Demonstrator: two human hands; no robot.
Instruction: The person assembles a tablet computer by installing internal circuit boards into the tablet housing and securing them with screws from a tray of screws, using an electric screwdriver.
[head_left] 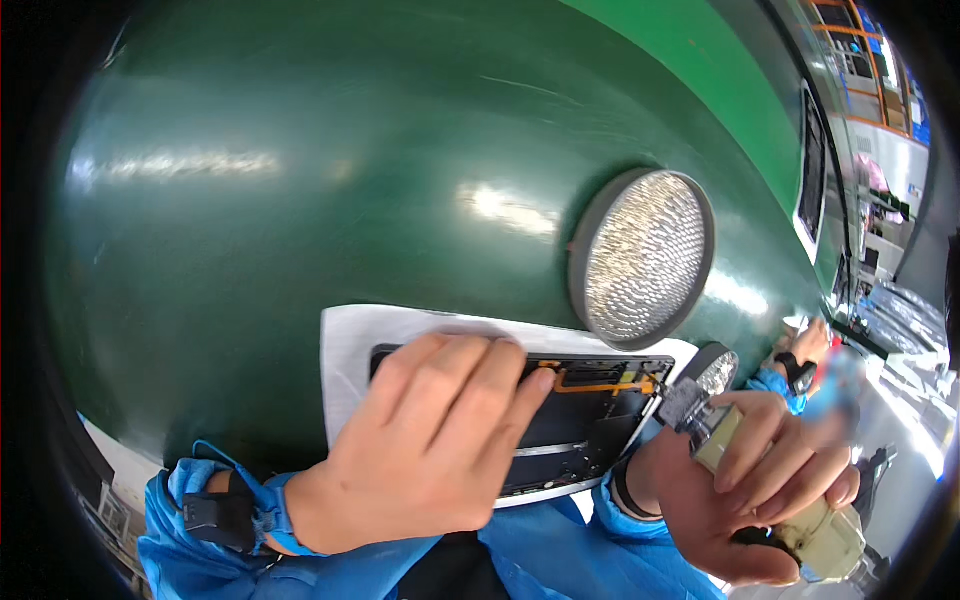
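Observation:
An opened tablet (560,430) with black innards and an orange flat cable (600,387) lies in front of me on a white sheet (350,390). My left hand (430,430) is closed over its far left part, thumb beside the cable; the curled fingertips are partly hidden. In my right hand (780,470) is a beige power screwdriver (820,535), fingers wrapped around its body. The driver's dark nose (685,404) points left at the tablet's far right corner. Whether its tip touches a screw is too small to tell.
Beyond the tablet stands a round grey-rimmed dish (645,260) of many small shiny metal pieces. A smaller dish (716,370) sits near the driver's nose. At the right, another person's hand (812,342) shows; a flat panel (811,170) lies farther back on the green table (330,180).

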